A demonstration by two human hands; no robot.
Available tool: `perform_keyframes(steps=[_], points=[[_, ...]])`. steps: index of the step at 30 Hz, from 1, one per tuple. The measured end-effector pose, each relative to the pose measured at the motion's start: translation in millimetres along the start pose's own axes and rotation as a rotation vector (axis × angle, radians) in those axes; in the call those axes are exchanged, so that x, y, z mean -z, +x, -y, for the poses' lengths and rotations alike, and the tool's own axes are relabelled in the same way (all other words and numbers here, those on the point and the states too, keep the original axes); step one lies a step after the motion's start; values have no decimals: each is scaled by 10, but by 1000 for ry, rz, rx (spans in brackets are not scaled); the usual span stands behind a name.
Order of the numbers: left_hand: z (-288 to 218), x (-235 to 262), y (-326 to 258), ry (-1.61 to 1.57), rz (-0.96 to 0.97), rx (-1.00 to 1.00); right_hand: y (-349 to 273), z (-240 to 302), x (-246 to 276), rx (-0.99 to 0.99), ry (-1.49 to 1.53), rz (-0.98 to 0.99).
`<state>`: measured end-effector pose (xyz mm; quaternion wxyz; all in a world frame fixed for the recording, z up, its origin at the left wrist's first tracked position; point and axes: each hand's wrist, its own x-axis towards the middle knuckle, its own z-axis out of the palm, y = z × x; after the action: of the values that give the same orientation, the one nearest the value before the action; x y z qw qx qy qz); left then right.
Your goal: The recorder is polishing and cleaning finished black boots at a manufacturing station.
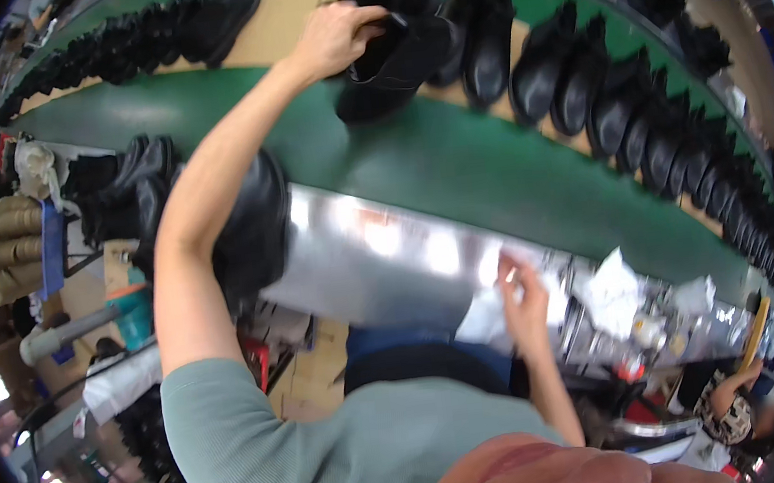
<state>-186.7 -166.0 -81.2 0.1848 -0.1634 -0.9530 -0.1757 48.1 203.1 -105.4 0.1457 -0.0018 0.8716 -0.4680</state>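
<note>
My left hand [340, 39] reaches across to the far side of the green conveyor belt [416, 162]. Its fingers are closed on the upper edge of a black boot [399, 54], whose opening faces my hand. More black footwear stands right behind and beside this boot, partly hidden by it. Close to my body, my right hand [526, 307] is over the shiny metal ledge [377, 238]. Motion smears its fingers, so whether they hold anything is unclear. White crumpled paper [482, 318] lies beside that hand, and another white sheet [613, 297] is to its right.
A long row of black boots [539, 67] curves along the belt's far side to the right; another row [135, 41] runs left. Black boots [251, 223] stand by my left arm. Rolls of tan material [12, 236] are at far left. Another person [726, 408] sits at lower right.
</note>
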Motion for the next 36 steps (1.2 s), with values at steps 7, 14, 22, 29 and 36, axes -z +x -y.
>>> perform_keyframes(steps=[7, 14, 22, 29, 36], points=[[-1676, 129, -1344, -12, 416, -877, 258, 72, -178, -4, 405, 482], [-1875, 377, -2256, -423, -138, 281, -146, -549, -466, -473, 647, 377], [-1415, -168, -2743, -1517, 62, 1484, 170, -416, -693, -577, 545, 558], [-1849, 183, -2382, -2044, 88, 1243, 206, -772, -442, -610, 1413, 814], [-2046, 112, -2382, -1466, 221, 1054, 51, -483, -342, -590, 1391, 570]])
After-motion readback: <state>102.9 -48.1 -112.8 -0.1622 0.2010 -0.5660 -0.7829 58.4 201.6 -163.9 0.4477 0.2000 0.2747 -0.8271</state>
